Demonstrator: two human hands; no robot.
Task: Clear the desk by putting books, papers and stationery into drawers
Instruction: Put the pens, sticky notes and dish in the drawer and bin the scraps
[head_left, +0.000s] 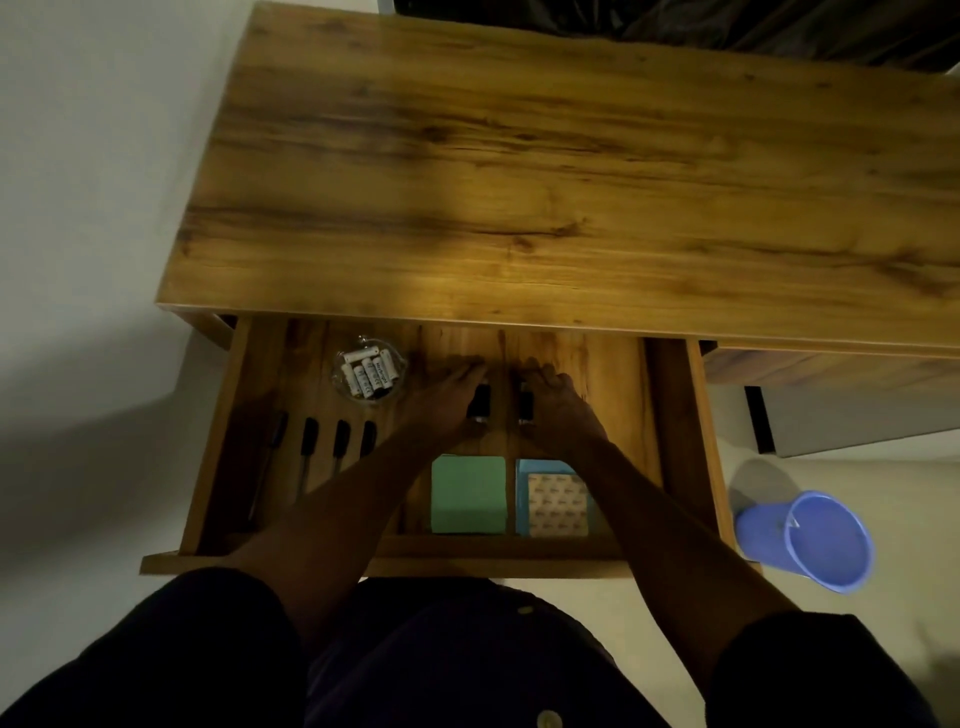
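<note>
drawer (670, 415) open. l hand (447, 402) by l black item (479, 404), r hand (558, 408) by r black item (525, 406); fingers (465, 370) fwd, grip can't tell.

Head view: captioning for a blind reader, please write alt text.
A person's left hand and right hand reach into an open desk drawer, at two small black items. Nearby lie pens, a dish of batteries and two paper pads.
</note>
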